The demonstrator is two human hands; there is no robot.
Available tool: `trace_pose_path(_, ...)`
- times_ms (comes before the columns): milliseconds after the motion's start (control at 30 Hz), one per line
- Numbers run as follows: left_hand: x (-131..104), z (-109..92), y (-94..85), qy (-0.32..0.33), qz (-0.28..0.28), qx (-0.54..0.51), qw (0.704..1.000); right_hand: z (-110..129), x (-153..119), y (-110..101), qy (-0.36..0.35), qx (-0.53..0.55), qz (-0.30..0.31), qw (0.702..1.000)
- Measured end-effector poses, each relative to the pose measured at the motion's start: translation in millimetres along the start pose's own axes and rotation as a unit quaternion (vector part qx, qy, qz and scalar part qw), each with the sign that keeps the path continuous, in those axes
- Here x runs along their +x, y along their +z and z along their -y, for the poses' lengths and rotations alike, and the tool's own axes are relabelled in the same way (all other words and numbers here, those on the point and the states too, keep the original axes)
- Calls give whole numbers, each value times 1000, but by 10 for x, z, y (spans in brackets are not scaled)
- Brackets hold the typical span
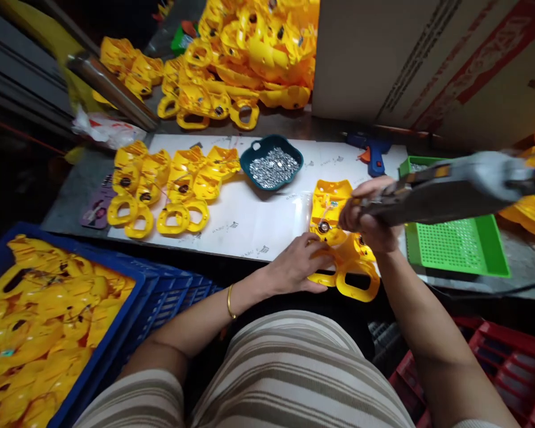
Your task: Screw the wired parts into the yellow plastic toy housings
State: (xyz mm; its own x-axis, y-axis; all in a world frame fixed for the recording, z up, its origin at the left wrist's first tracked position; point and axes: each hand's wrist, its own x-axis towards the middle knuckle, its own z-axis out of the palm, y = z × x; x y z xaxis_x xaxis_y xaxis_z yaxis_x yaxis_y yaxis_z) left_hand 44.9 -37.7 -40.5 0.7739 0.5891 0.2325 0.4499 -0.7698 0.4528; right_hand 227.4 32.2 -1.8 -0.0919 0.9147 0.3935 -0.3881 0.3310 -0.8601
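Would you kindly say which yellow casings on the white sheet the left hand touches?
The rightmost casings on the sheet, right of the teal bowl: the left hand touches these, while the others lie left of that bowl.

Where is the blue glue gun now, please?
In the head view, the blue glue gun lies right of centre, between the cardboard box and the right hand.

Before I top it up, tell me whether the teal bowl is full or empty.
Not empty: the teal bowl holds many small silvery pieces, its wall showing around them. Their depth I cannot tell.
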Motion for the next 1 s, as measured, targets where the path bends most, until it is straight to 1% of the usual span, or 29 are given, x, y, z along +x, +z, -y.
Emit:
trace_pose_path(33,-6,-8,-6,6,1,8,1000,92,20,13,-33,10,16,999)
trace_pose_path(67,-9,-6,-16,12,-7,18,1000,183,37,17,-69,16,15,997)
trace_pose_path(133,7,67,-74,20,-55,42,997,347,54,-3,-107,23,15,994)
trace_pose_path(167,31,150,-132,14,-90,55,994,411,51,-23,-114,27,5,993)
trace_pose_path(200,69,267,-212,-6,-127,71,989,462,38,-47,-113,29,-4,993)
trace_pose_path(233,121,418,-314,-42,-159,89,982,499,17,-71,-109,29,-14,994)
trace_pose_path(267,184,594,-431,-97,-182,110,972,522,-11,-92,-103,28,-21,994)
trace_pose_path(300,254,787,-555,-163,-192,131,959,535,-45,-109,-97,27,-24,995)
trace_pose_path(333,329,983,-676,-218,-182,151,947,539,-82,-120,-94,25,-26,995)
trace_pose_path(367,401,1169,-785,-263,-157,166,937,536,-120,-126,-93,24,-25,995)
trace_pose_path(400,467,1335,-875,-295,-123,174,931,530,-157,-129,-90,21,-23,995)
trace_pose_path(433,523,1472,-944,-315,-87,172,929,522,-191,-128,-86,18,-23,996)
trace_pose_path(500,595,1651,-1015,-330,-34,156,930,508,-244,-123,-78,9,-20,997)
trace_pose_path(533,613,1697,-1023,-333,-20,147,931,503,-262,-119,-73,6,-18,997)
trace_pose_path(600,620,1730,-1007,-335,-16,136,932,501,-282,-113,-71,4,-26,997)
trace_pose_path(733,599,1719,-961,-347,-41,122,929,503,-295,-115,-69,2,-44,997)
trace_pose_path(800,589,1722,-970,-360,-51,109,925,501,-304,-123,-69,-1,-46,997)
trace_pose_path(867,577,1732,-1003,-350,-56,104,929,499,-317,-133,-73,0,-46,996)
trace_pose_path(933,557,1742,-1052,-325,-42,107,939,499,-333,-139,-76,1,-44,996)
trace_pose_path(1000,535,1747,-1097,-313,-8,105,944,499,-348,-138,-82,2,-40,996)
